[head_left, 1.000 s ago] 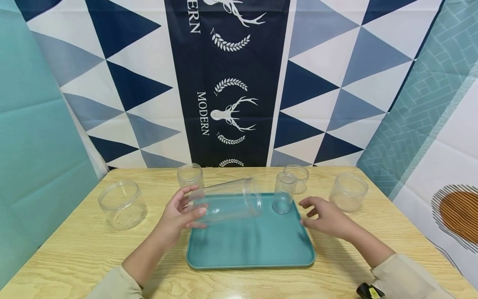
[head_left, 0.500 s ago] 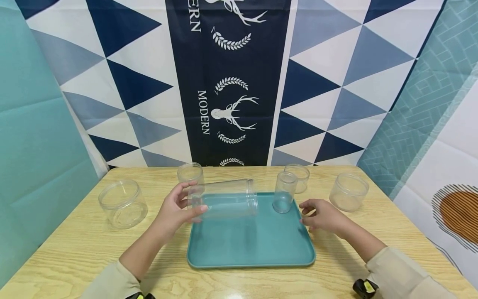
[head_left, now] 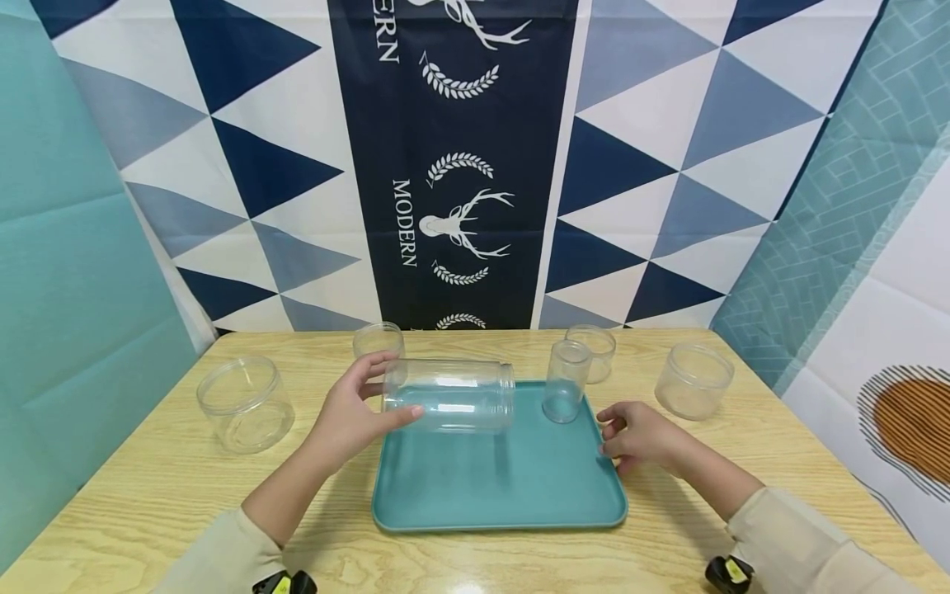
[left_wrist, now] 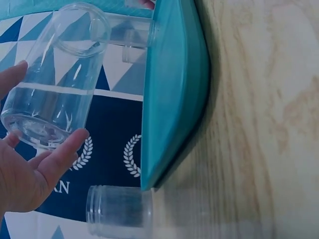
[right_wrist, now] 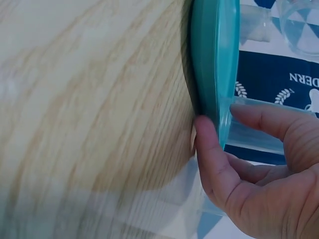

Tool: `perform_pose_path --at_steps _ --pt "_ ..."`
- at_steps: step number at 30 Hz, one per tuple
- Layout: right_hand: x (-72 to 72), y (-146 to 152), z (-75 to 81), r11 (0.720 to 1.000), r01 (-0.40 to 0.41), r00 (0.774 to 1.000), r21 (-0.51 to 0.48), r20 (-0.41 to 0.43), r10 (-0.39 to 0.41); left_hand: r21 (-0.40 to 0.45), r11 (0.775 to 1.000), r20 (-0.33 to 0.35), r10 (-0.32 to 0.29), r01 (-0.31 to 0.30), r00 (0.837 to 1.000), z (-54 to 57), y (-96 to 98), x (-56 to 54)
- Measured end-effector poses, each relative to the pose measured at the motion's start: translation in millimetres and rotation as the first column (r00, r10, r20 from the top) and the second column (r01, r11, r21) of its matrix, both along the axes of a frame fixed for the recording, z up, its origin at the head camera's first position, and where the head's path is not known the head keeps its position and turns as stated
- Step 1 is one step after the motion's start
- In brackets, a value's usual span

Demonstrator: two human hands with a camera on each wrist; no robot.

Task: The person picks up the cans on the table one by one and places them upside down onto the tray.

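Note:
A tall clear plastic jar [head_left: 453,398] lies on its side in the air above the teal tray [head_left: 505,495], its mouth facing right. My left hand [head_left: 356,417] grips it round the base end, thumb in front; the left wrist view shows fingers spread about the jar's bottom. On the tray's back right corner stands a slim clear jar [head_left: 566,388]. My right hand [head_left: 646,436] is at the tray's right edge. In the right wrist view its thumb and a finger hold the rim from either side.
Around the tray, on the wooden table [head_left: 185,511], stand a wide clear jar [head_left: 246,408] at left, another clear jar [head_left: 377,340] behind my left hand, a short jar [head_left: 601,359] at back right, and a wide one [head_left: 693,384] at right. Patterned cloth hangs behind.
The tall jar has turned from slightly tilted to nearly level, still in my left hand. My right hand has moved slightly down along the tray's right edge and now touches it.

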State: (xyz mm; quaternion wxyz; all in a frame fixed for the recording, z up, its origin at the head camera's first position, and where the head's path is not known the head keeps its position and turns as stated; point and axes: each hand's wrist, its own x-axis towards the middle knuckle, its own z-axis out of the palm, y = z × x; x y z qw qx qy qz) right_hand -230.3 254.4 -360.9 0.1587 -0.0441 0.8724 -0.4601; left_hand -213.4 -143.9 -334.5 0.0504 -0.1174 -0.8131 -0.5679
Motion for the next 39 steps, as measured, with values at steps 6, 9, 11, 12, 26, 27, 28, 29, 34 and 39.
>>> perform_pose_path --at_steps 6,9,11,12,26,27,28,29,34,39 --pt "-0.6 -3 -3.0 1.000 0.024 0.999 -0.015 0.026 -0.023 -0.130 0.991 -0.057 0.014 -0.021 0.998 5.1 4.3 -0.3" --pt "0.0 -4 -4.5 0.999 0.034 0.999 -0.013 0.024 -0.033 -0.194 0.981 -0.106 0.003 -0.024 0.994 9.2 5.8 -0.2" --pt "0.7 -4 -4.8 0.999 0.038 0.999 -0.013 0.024 -0.038 -0.230 0.973 -0.137 -0.008 -0.024 0.991 12.4 6.9 -0.3" --pt "1.1 -5 -4.7 0.999 0.041 0.999 -0.012 0.024 -0.041 -0.251 0.968 -0.151 -0.011 -0.028 0.988 14.1 7.6 -0.4" --pt "4.6 -8 -4.1 0.998 0.061 0.998 0.002 0.025 -0.061 -0.524 0.847 -0.337 -0.107 -0.092 0.935 35.9 20.0 -6.2" --pt "4.7 -7 -4.3 0.998 0.057 0.998 0.000 0.023 -0.057 -0.532 0.842 -0.341 -0.116 -0.090 0.933 36.8 21.0 -7.5" --pt "4.7 -7 -4.6 0.998 0.056 0.998 -0.004 0.022 -0.056 -0.540 0.836 -0.346 -0.122 -0.091 0.930 37.4 22.1 -8.9" --pt "4.6 -7 -5.0 0.999 0.052 0.998 -0.006 0.020 -0.052 -0.549 0.831 -0.351 -0.127 -0.094 0.928 37.7 23.0 -10.3" --pt "3.9 -5 -6.5 0.999 0.049 0.999 -0.016 0.016 -0.049 -0.580 0.807 -0.375 -0.146 -0.109 0.916 40.2 29.1 -16.7" --pt "3.2 -5 -7.4 0.999 0.052 0.999 -0.013 0.015 -0.051 -0.630 0.766 -0.391 -0.171 -0.127 0.904 45.8 38.9 -22.2"
